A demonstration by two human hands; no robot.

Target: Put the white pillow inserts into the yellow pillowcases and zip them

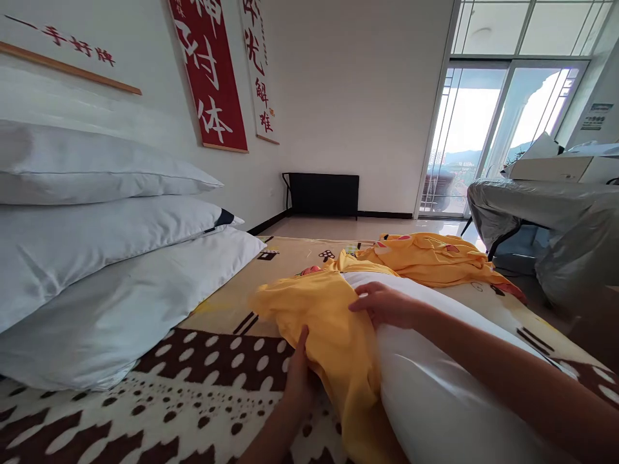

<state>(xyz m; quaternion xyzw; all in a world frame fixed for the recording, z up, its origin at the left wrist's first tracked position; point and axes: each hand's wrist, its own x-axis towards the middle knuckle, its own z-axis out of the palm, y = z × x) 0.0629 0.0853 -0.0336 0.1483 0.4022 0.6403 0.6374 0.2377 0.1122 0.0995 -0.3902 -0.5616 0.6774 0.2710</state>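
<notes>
A white pillow (pixel 435 380) lies in front of me on the bed, its far-left end inside a yellow pillowcase (pixel 333 322). My left hand (pixel 300 377) grips the pillowcase from the left, thumb on top; its other fingers are hidden under the cloth. My right hand (pixel 384 304) reaches across the pillow and holds the pillowcase's open edge, fingertips on the yellow cloth. The pillowcase's left corner is slightly blurred. Just beyond the pillow lies another crumpled yellow cloth (pixel 430 258) with orange-red printed figures.
Several white pillows (pixel 111 251) are stacked at the left on a brown and cream patterned blanket (pixel 193 386). A black folded panel (pixel 324 194) stands against the far wall. Plastic-covered furniture (pixel 541 206) is at the right, near glass sliding doors (pixel 498 129).
</notes>
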